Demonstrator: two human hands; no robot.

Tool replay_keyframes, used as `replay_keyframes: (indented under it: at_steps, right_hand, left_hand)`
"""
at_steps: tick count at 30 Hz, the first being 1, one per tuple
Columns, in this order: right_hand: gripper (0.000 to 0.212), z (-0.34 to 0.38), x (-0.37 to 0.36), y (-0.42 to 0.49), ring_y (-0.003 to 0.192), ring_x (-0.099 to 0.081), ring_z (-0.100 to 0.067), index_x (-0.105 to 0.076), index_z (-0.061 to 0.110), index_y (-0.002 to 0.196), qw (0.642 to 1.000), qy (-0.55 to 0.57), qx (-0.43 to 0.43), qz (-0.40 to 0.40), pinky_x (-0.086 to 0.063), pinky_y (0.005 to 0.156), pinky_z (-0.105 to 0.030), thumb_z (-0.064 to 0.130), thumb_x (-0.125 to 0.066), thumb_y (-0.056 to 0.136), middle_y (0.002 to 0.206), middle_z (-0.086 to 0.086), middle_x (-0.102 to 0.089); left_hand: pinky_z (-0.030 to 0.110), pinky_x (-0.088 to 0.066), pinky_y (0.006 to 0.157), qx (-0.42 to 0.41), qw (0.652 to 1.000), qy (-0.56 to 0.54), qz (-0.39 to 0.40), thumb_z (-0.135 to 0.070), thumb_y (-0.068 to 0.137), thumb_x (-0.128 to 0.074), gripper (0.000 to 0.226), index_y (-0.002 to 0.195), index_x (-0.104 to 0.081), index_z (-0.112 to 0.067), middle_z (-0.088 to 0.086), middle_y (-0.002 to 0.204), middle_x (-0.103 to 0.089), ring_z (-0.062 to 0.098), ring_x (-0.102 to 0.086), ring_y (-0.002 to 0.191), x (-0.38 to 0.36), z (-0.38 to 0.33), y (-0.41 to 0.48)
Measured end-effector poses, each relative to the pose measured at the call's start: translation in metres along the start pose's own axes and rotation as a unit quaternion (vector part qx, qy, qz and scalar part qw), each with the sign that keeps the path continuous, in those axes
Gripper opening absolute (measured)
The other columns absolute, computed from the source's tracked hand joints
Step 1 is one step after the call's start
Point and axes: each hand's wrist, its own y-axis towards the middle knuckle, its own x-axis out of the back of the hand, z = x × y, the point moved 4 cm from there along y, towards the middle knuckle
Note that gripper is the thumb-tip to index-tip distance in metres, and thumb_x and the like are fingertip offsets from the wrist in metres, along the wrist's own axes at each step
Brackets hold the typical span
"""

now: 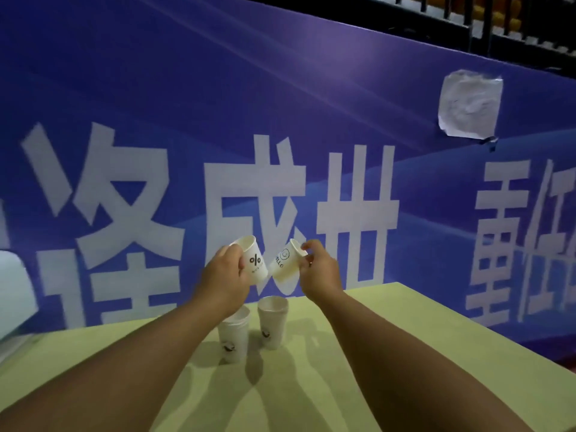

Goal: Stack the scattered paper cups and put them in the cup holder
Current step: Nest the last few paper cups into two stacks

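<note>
Fingers (308, 246) of each hand curl round a white paper cup
Percent-marked cup (255, 263) in left hand (224, 275), HELLO cup (284, 263) in right hand (319, 272), bases almost touching, rims splayed apart, above two cup stacks (273, 322) on green table (405, 353)

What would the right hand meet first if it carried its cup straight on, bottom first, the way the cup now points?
Most likely the percent-sign cup held by the left hand: the tilted HELLO cup in the right hand has its bottom close beside that cup's lower wall. Depth is unclear.
</note>
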Motion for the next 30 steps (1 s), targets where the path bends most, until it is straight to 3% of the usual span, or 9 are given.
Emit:
replay_keyframes:
  at_steps: [3,6,8,12,19,22,25,27,30]
  right_hand:
    - [0.023,0.007,-0.014,-0.005,0.096,-0.063,-0.021,-0.061,0.028,0.124,0.999,-0.016,0.005,0.046,-0.050,0.054,-0.020,0.022,-0.055,0.103,0.119,-0.002,-0.064]
    - [0.027,0.007,-0.023,-0.012,0.111,-0.062,-0.027,-0.067,0.022,0.126,0.992,-0.093,0.030,0.085,-0.059,0.080,-0.032,0.021,-0.059,0.100,0.126,-0.004,-0.064]
    - [0.028,0.002,-0.027,-0.015,0.113,-0.063,-0.028,-0.068,0.023,0.125,0.984,-0.135,0.035,0.110,-0.057,0.094,-0.040,0.022,-0.064,0.098,0.126,-0.004,-0.065]
    - [0.030,-0.007,-0.039,-0.020,0.111,-0.063,-0.026,-0.068,0.021,0.127,0.968,-0.176,0.015,0.176,-0.056,0.096,-0.038,0.019,-0.065,0.097,0.125,-0.003,-0.066]
    - [0.041,-0.018,-0.062,-0.029,0.117,-0.058,-0.026,-0.065,0.023,0.130,0.951,-0.214,0.023,0.222,-0.054,0.098,-0.037,0.020,-0.072,0.090,0.132,-0.003,-0.060]
    - [0.058,-0.022,-0.065,-0.028,0.131,-0.045,-0.025,-0.054,0.029,0.140,0.961,-0.193,0.035,0.193,-0.047,0.104,-0.042,0.045,-0.071,0.087,0.145,0.002,-0.050]
    - [0.072,-0.030,-0.074,-0.028,0.145,-0.033,-0.028,-0.036,0.028,0.153,0.955,-0.205,0.024,0.213,-0.037,0.112,-0.046,0.058,-0.059,0.092,0.160,0.001,-0.035]
    - [0.073,-0.038,-0.080,-0.029,0.141,-0.039,-0.028,-0.031,0.023,0.155,0.955,-0.189,-0.005,0.228,-0.041,0.111,-0.043,0.056,-0.056,0.095,0.159,-0.001,-0.037]
    - [0.068,-0.044,-0.088,-0.033,0.135,-0.046,-0.027,-0.032,0.019,0.154,0.956,-0.172,-0.029,0.237,-0.045,0.105,-0.037,0.052,-0.055,0.098,0.156,-0.002,-0.038]
  left_hand:
    - [0.030,-0.031,0.052,0.022,0.999,0.018,0.020,-0.016,0.101,-0.044,0.019,0.084,-0.037,-0.021,0.002,0.084,-0.050,0.017,-0.046,0.066,0.011,0.018,-0.004]
    - [0.024,-0.034,0.051,0.022,0.998,0.028,0.042,-0.020,0.104,-0.045,0.014,0.092,-0.038,-0.022,0.000,0.087,-0.054,0.012,-0.049,0.068,0.007,0.024,-0.011]
    - [0.023,-0.042,0.055,0.020,0.998,0.034,0.055,-0.022,0.105,-0.046,0.011,0.098,-0.038,-0.026,-0.001,0.095,-0.057,0.012,-0.056,0.076,-0.001,0.030,-0.014]
    - [0.038,-0.059,0.072,0.031,0.994,0.055,0.092,-0.019,0.104,-0.044,0.015,0.096,-0.042,-0.031,-0.004,0.100,-0.059,0.016,-0.060,0.086,-0.015,0.046,-0.020]
    - [0.033,-0.057,0.081,0.028,0.989,0.048,0.138,-0.023,0.095,-0.057,0.009,0.102,-0.058,-0.029,-0.008,0.114,-0.055,0.014,-0.057,0.094,-0.031,0.062,-0.029]
    - [0.031,-0.055,0.084,0.042,0.987,0.070,0.135,-0.049,0.082,-0.069,0.048,0.125,-0.051,-0.037,-0.012,0.124,-0.041,0.014,-0.053,0.105,-0.036,0.069,-0.028]
    - [0.041,-0.044,0.107,0.061,0.979,0.084,0.173,-0.067,0.078,-0.069,0.088,0.152,-0.031,-0.039,-0.004,0.158,-0.022,0.025,-0.029,0.142,-0.053,0.075,-0.028]
    - [0.044,-0.037,0.113,0.086,0.972,0.068,0.207,-0.067,0.080,-0.069,0.100,0.159,-0.018,-0.033,-0.002,0.165,-0.017,0.028,-0.022,0.148,-0.067,0.079,-0.032]
    - [0.034,-0.044,0.105,0.104,0.973,0.030,0.202,-0.052,0.088,-0.070,0.093,0.160,-0.017,-0.025,0.001,0.160,-0.030,0.023,-0.041,0.138,-0.076,0.078,-0.038]
